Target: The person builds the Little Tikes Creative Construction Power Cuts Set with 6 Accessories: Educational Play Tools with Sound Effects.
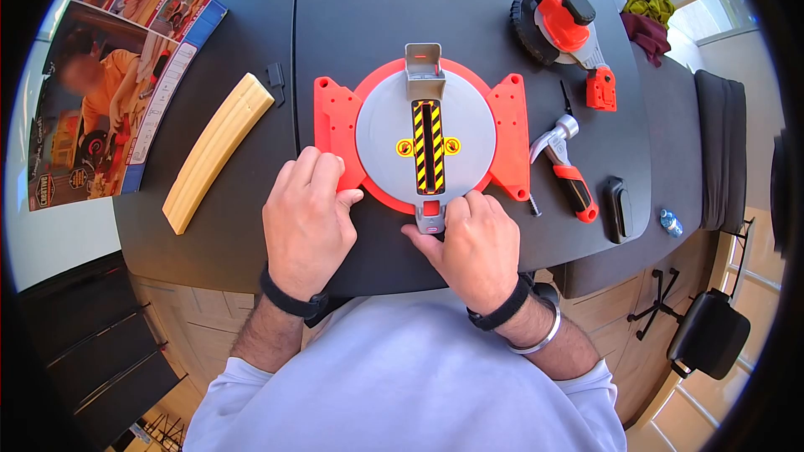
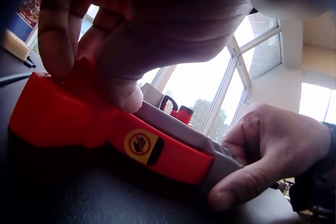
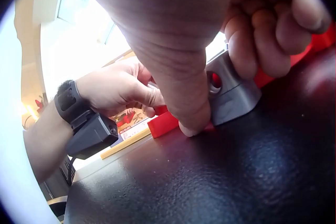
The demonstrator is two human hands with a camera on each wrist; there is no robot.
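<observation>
Across the black textured tabletop lies the red plastic base with a round grey disc (yellow-and-black stripes flank its slot). The left hand pinches its left side; the right hand grips its small grey front tab, fingers curled.
</observation>
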